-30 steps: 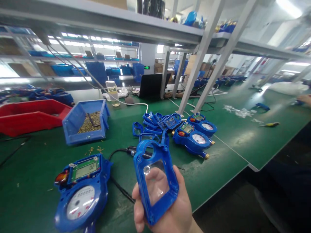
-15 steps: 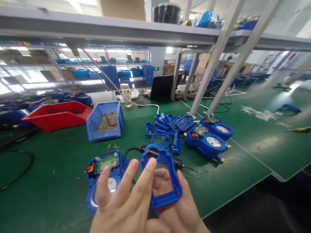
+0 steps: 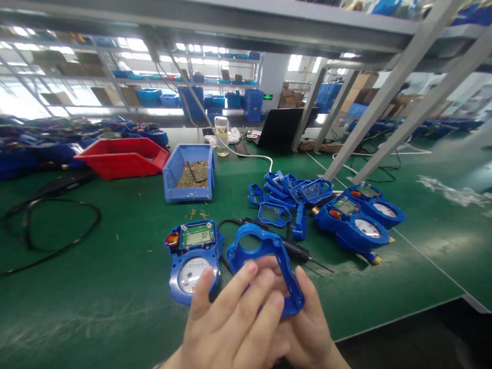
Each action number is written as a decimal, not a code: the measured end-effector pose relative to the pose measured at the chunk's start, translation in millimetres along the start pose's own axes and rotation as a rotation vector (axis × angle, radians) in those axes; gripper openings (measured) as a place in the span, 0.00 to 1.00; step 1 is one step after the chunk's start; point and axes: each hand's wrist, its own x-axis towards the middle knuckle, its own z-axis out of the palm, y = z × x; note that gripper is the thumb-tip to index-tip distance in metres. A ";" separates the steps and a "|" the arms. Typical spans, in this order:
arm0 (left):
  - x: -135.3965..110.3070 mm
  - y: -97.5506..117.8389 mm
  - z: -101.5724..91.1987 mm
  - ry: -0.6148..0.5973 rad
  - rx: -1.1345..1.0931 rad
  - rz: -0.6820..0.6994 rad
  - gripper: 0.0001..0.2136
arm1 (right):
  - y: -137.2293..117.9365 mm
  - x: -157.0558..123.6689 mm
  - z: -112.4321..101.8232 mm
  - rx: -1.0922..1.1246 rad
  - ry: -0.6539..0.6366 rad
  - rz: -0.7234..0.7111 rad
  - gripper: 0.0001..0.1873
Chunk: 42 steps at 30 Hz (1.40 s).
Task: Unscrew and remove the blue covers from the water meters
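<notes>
My right hand, palm up, holds a blue plastic cover frame by its lower right side, the thumb along the edge. The frame has a round opening and a squarish one. My left hand lies over its lower left part with the fingers stretched out, hiding some of it; whether it presses on the frame I cannot tell. Just left of the frame, a blue water meter with a lit display lies face up. Behind the frame is a black electric screwdriver, its bit pointing right.
Several blue cover frames lie piled beyond the screwdriver. Two more meters sit to the right. Loose screws lie before a blue bin of screws, beside a red bin. Slanted metal posts and a shelf stand behind.
The view has shifted, so the bench things appear further right. My left hand's fingers have drawn closer together and lie lower across the frame, which has tilted.
</notes>
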 end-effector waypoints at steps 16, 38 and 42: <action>-67.5 -107.0 -16.6 0.219 -0.364 -1.096 0.39 | -27.2 67.7 16.3 -0.598 -0.027 -0.272 0.25; -60.1 -107.4 17.6 0.289 -1.536 -1.460 0.45 | 9.5 134.5 35.0 -1.878 -0.499 -0.316 0.35; -56.9 -107.3 15.4 0.292 -1.553 -1.469 0.45 | 9.0 135.5 35.8 -1.919 -0.513 -0.317 0.36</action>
